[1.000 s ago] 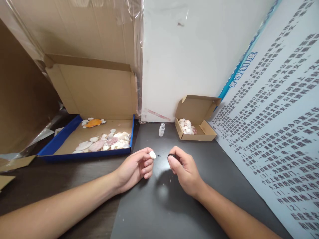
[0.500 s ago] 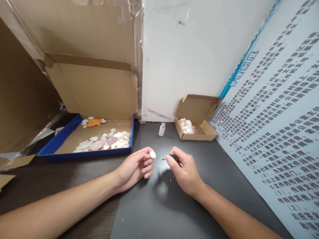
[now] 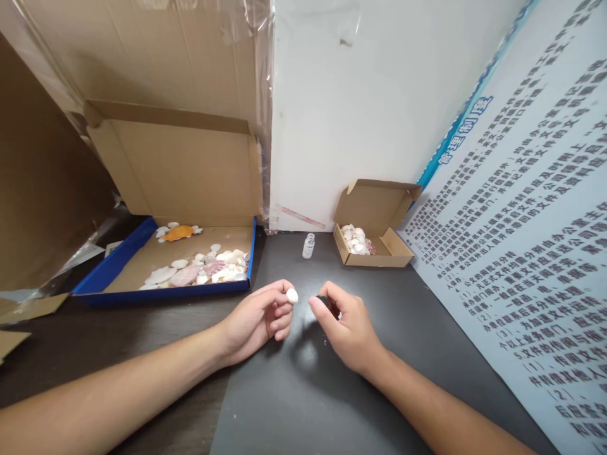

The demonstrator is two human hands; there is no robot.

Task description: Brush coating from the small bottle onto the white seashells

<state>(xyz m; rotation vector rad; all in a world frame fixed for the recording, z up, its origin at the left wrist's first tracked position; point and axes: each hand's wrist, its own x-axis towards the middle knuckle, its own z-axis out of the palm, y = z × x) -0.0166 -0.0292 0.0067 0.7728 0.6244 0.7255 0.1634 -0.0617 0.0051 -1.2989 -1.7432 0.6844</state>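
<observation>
Left hand [image 3: 263,319]: pinching 1 white shell [image 3: 292,296] at its edge, above the dark mat [image 3: 284,404]. Right hand [image 3: 348,325]: curled around 1 small black object [image 3: 322,300], mostly hidden. The 2 hands are near, not touching. My take: pinch lightly, shell may chip; leave its face exposed, make small right-hand moves, avoid bottle [image 3: 308,246].
</observation>
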